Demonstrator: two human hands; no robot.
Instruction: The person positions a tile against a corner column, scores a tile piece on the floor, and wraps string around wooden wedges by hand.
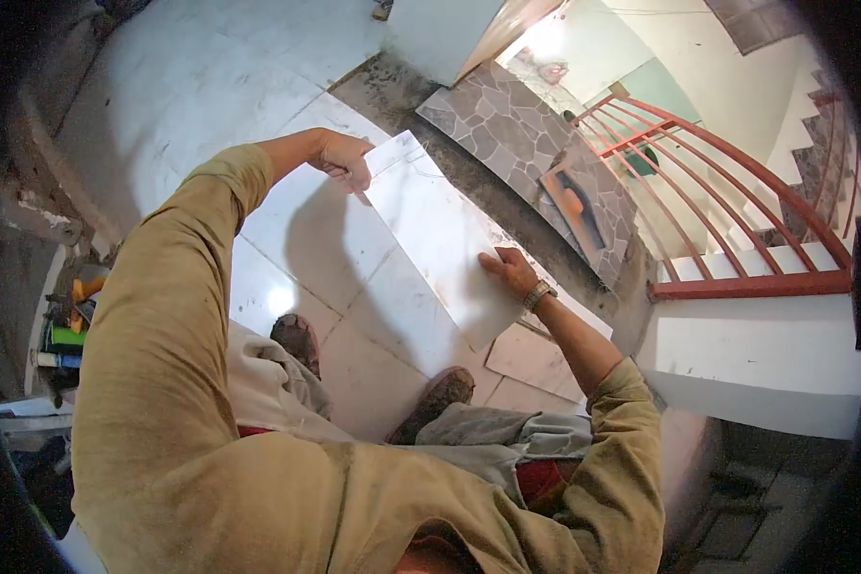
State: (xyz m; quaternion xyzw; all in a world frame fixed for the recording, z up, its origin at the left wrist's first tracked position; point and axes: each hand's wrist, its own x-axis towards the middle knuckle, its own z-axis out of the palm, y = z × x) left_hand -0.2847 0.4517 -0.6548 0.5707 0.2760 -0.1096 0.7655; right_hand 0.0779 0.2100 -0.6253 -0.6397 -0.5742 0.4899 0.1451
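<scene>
A long white marbled tile (430, 230) is held up over the floor between my two hands. My left hand (342, 161) grips its far left corner, fingers closed around the edge. Near the opposite end, my right hand (512, 275) clasps the long right edge, the thumb lying on the face. A watch (540, 294) sits on my right wrist. Beneath the tile's near end, another pale tile piece (531, 362) lies on the floor. The fingers under the tile are hidden.
Stone-patterned tiles (493, 120) lie beyond a bare cement strip (378, 91), with a trowel (574, 206) on them. A red railing (751, 285) and stairs stand at right. Pale tiles (230, 57) cover the floor. Tools (77, 311) sit at far left.
</scene>
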